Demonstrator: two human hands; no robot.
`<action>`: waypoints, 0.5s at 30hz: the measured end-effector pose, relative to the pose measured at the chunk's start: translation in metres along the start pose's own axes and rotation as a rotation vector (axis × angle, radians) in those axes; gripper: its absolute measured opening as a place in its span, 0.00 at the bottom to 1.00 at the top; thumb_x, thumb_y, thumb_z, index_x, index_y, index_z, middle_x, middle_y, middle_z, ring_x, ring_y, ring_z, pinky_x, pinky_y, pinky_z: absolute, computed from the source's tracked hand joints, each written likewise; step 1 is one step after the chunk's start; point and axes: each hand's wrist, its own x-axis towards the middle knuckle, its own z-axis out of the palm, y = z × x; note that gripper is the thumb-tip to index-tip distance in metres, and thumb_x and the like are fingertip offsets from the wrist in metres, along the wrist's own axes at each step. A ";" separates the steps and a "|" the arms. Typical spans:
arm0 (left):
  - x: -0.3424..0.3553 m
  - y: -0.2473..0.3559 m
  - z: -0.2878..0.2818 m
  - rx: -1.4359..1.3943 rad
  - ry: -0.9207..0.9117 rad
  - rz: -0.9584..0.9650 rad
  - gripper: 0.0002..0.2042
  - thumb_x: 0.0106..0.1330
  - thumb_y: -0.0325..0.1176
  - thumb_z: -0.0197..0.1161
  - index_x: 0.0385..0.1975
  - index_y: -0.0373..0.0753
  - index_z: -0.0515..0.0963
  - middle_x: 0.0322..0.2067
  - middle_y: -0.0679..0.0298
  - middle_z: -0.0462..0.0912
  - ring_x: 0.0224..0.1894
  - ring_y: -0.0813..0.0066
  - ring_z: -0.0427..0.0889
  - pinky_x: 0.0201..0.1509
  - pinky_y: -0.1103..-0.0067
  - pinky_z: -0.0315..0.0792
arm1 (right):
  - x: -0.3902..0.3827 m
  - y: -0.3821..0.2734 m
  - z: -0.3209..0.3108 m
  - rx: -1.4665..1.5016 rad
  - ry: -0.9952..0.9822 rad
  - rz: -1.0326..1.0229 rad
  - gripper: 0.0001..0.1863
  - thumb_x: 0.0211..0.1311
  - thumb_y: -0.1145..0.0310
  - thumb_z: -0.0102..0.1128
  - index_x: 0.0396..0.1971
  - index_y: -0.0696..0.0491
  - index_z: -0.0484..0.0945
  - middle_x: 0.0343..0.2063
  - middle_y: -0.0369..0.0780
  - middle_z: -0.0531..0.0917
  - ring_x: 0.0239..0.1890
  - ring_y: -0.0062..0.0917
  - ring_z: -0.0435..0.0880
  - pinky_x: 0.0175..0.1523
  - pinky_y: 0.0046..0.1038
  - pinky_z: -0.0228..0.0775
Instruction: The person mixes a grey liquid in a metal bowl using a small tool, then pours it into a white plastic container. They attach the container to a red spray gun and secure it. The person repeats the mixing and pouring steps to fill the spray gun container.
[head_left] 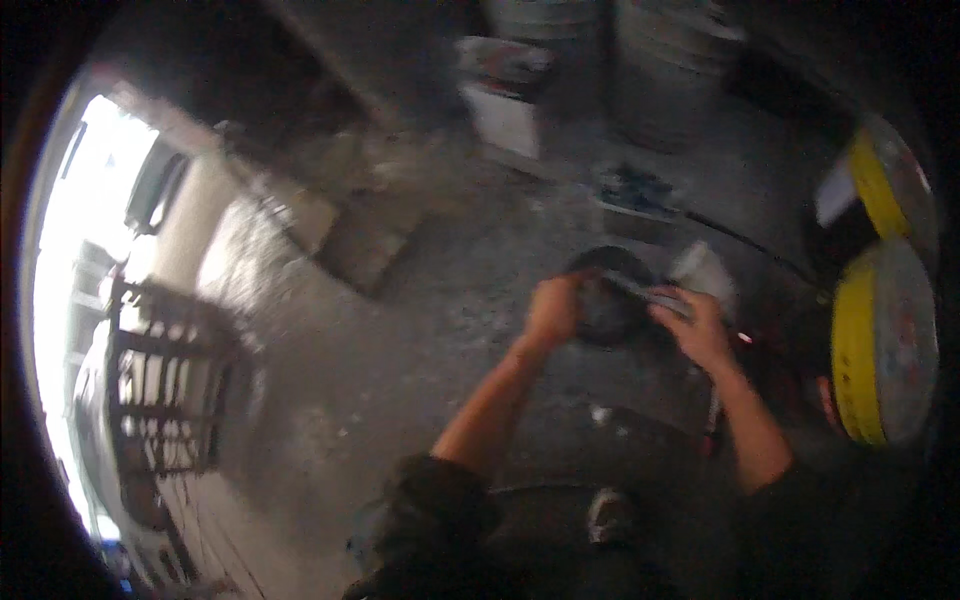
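The right hand [698, 325] grasps a strip [632, 286]; the left hand's [555, 312] grip I cannot tell. Right of the fingers, a drum [905, 345] bears unreadable marks [853, 365].

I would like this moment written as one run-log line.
right hand: holds thin pale object; left hand: near its other end, grip unclear; between hands: dark round item; far right: yellow-banded containers

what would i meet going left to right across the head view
Dark slatted frame → left hand → thin grey object between the hands → right hand → lower yellow-banded round container near the right edge.
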 end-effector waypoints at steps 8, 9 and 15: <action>-0.004 0.008 0.014 -0.175 0.093 -0.009 0.30 0.47 0.18 0.59 0.55 0.47 0.78 0.40 0.47 0.83 0.41 0.46 0.83 0.45 0.63 0.78 | -0.008 0.043 0.030 0.552 0.009 0.334 0.16 0.61 0.66 0.65 0.42 0.62 0.81 0.35 0.42 0.84 0.38 0.31 0.84 0.46 0.28 0.74; -0.001 0.004 0.017 -0.188 0.106 0.001 0.30 0.47 0.18 0.59 0.55 0.47 0.78 0.40 0.47 0.83 0.41 0.46 0.83 0.45 0.64 0.78 | -0.006 0.038 0.031 0.646 0.086 0.338 0.16 0.61 0.66 0.65 0.43 0.62 0.81 0.35 0.41 0.84 0.38 0.31 0.84 0.46 0.28 0.74; -0.004 0.017 0.008 -0.180 0.119 -0.045 0.30 0.47 0.17 0.58 0.54 0.46 0.78 0.39 0.48 0.84 0.41 0.47 0.83 0.46 0.62 0.78 | -0.020 0.119 0.041 0.160 0.191 0.314 0.17 0.63 0.66 0.63 0.46 0.61 0.79 0.36 0.43 0.84 0.42 0.32 0.82 0.51 0.32 0.73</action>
